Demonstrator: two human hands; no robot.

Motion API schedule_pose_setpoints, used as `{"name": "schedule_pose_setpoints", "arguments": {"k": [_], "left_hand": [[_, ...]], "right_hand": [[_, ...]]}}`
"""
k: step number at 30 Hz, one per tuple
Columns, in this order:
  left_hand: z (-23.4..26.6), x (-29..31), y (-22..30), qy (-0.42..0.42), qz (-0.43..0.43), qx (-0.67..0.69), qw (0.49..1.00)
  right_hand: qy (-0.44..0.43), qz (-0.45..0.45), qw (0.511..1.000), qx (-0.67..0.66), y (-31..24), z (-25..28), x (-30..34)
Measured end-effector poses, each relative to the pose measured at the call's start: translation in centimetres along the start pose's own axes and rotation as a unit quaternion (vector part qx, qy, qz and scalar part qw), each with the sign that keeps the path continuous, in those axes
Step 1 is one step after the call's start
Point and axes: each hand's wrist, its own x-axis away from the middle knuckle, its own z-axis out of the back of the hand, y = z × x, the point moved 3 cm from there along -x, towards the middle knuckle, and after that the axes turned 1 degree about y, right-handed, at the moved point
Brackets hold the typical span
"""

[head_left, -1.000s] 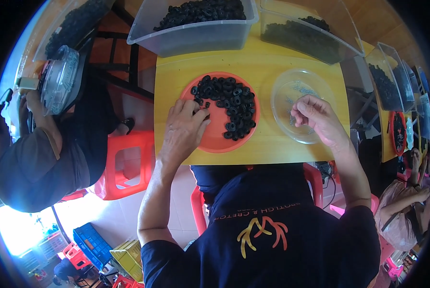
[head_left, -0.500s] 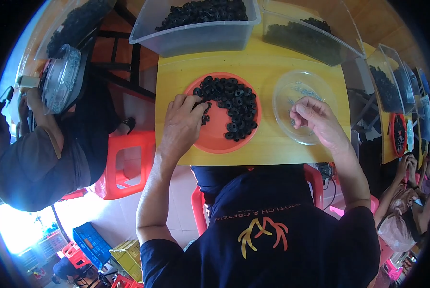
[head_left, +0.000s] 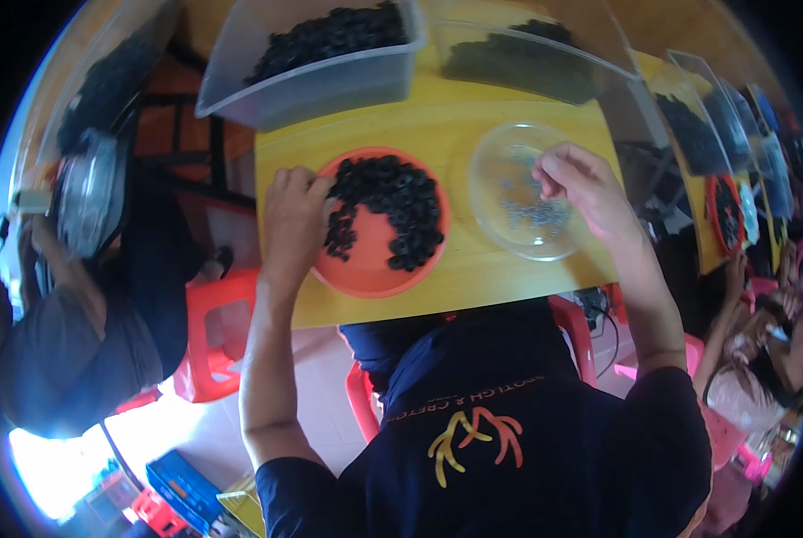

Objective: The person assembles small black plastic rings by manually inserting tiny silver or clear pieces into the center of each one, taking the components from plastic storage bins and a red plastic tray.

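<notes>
An orange-red round tray (head_left: pixel 357 280) holds many small black ring-shaped parts (head_left: pixel 410 211), heaped in a curve along its far and right sides. A smaller cluster of little black pieces (head_left: pixel 340 231) lies at its left. My left hand (head_left: pixel 292 211) is at the tray's left rim, fingers bent down and closed; whatever they hold is hidden. To the right, a clear round dish (head_left: pixel 491 229) contains small shiny metal pieces (head_left: pixel 536 213). Above its right side my right hand (head_left: pixel 576 179) is closed in a pinch, with anything between the fingertips too small to make out.
Beyond the tray stand two translucent bins (head_left: pixel 330 90) (head_left: pixel 518 67) of black parts on the yellow table (head_left: pixel 455 282). A person (head_left: pixel 87 323) sits at the left near a red stool (head_left: pixel 218 336). Other people (head_left: pixel 751 359) work at the right beside another red tray (head_left: pixel 726 215).
My left hand has drawn back from inside the tray to its left rim, uncovering the small black pieces. My right hand has risen toward the dish's far right side. The whole view has shifted.
</notes>
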Motion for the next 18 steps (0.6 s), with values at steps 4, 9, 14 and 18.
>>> {"name": "schedule_pose_setpoints", "arguments": {"k": [4, 9, 14, 18], "left_hand": [[0.1, -0.4, 0.5, -0.007, -0.026, 0.005, 1.0], [-0.1, 0.1, 0.3, -0.021, -0.006, 0.042, 0.999], [1.1, 0.5, 0.9, 0.012, 0.042, 0.126, 0.991], [2.5, 1.3, 2.0, 0.027, 0.116, 0.236, 0.964]], "right_hand": [[0.057, 0.039, 0.997, 0.045, -0.8, 3.4, -0.5], [0.05, 0.06, 0.948, 0.307, 0.7, 3.8, -0.6], [-0.021, 0.171, 0.858, 0.485, 0.8, 0.4, -0.4], [-0.056, 0.217, 0.806, 0.548, 1.0, -1.0, -1.1]]}}
